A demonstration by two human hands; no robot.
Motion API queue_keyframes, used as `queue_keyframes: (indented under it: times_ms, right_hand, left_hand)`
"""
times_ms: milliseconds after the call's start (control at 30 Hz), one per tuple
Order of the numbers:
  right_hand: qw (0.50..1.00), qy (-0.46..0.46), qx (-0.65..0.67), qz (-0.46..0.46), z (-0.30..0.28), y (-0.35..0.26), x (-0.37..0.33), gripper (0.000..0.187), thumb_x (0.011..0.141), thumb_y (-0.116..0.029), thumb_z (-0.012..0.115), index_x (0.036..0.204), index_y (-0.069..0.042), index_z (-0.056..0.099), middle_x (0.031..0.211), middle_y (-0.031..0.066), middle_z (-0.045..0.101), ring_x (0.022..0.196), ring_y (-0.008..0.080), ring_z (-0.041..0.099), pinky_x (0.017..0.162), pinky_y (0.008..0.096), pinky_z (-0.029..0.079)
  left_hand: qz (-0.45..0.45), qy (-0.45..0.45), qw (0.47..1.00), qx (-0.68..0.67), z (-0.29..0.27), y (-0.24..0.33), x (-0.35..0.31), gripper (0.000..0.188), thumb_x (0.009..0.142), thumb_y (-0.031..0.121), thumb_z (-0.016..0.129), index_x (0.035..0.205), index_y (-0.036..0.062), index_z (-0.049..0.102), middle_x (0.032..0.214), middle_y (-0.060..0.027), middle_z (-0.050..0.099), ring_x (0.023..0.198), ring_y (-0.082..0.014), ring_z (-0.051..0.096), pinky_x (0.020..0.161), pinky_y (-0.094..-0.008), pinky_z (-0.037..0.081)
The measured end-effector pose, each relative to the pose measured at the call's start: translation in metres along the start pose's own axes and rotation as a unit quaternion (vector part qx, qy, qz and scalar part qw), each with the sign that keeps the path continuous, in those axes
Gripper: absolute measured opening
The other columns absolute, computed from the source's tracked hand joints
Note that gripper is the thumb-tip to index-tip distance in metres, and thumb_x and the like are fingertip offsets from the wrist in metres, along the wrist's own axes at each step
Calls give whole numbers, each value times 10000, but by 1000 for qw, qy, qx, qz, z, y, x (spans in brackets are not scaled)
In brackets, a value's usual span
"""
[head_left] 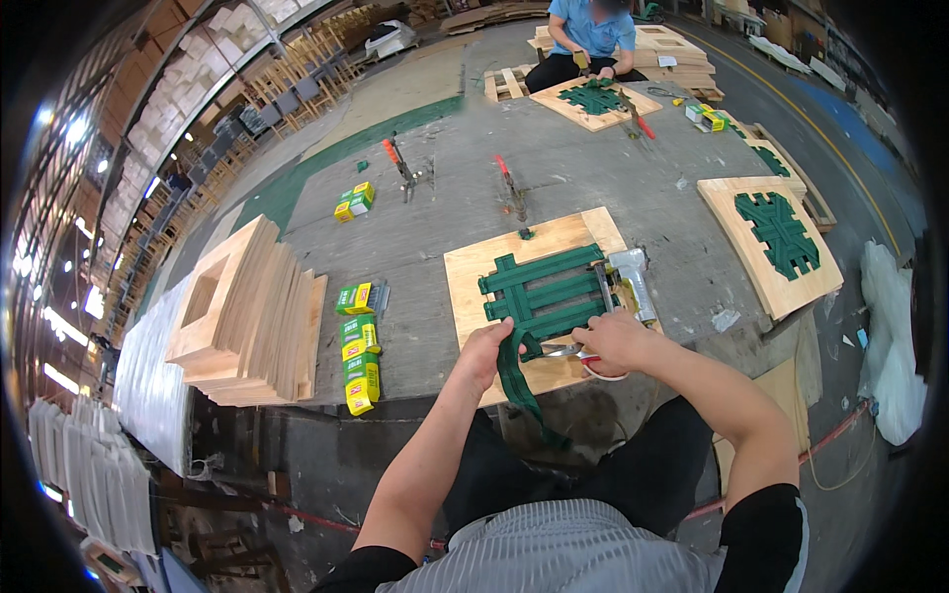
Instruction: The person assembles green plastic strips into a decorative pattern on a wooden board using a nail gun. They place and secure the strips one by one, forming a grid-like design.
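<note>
A square plywood frame (467,272) lies on the grey table in front of me, crossed by dark green webbing straps (563,295). My left hand (482,354) pinches a green strap at the frame's near edge, and its loose end (516,385) hangs down past the table edge. My right hand (621,341) is closed round the scissors (565,350), whose blades reach left to the strap beside my left fingers. A silver staple gun (633,279) rests at the frame's right side, just beyond my right hand.
Plywood frames are stacked (242,321) at left, beside yellow-green boxes (360,341). Red-handled tools (507,176) lie farther back. A webbed frame (776,237) overhangs the right edge. Across the table a person in blue (593,35) works on another webbed frame (590,102).
</note>
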State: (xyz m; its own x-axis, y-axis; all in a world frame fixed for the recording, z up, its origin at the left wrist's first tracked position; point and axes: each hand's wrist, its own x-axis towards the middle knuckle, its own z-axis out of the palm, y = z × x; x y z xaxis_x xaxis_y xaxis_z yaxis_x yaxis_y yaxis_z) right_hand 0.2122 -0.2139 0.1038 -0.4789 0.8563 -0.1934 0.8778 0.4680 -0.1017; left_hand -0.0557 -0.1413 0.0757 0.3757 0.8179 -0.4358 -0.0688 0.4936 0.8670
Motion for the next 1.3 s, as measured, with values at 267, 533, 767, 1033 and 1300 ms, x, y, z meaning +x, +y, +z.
queue_keyframes:
  times_ms: [267,533,767,1033,1300]
  right_hand:
    - [997,-32,-7,-70,13,13,33,417,886,-419,704,1179,-139,605,950,129,702,926,357,717,786,512,535]
    - [992,9,5,-129,14,0,46,414,901,-441,694,1174,-147,594,909,137,709,900,385,718,742,524,562]
    - [990,73,103,-67,28,0,34,405,901,-442,718,1197,-188,610,1015,136,734,912,383,722,758,509,567]
    - [787,443,159,398,45,83,-51,441,889,-247,757,1275,-96,607,1123,199,700,1033,413,681,872,498,544]
    - [826,340,85,443,66,118,-59,346,920,-304,715,1136,-33,723,1133,216,679,1105,409,657,946,495,518]
  left_hand:
    - [-13,-15,1000,-5,-4,-2,-6,357,1082,302,581,1112,-39,681,867,-72,714,733,-160,674,680,-311,560]
    - [7,-29,999,39,-1,-12,-8,353,1063,354,615,1003,17,702,828,-64,716,717,-144,667,672,-289,542]
    - [14,-91,994,53,9,-15,-31,321,1067,298,617,1089,-13,692,894,-49,719,804,-144,690,742,-301,571]
    - [-81,0,997,0,-30,-83,-99,257,1072,243,592,1134,14,691,812,-17,628,571,-110,516,503,-277,410]
    - [-154,101,972,-148,-34,-110,-87,504,1129,425,425,1071,-13,668,732,-64,566,489,-152,395,461,-321,328]
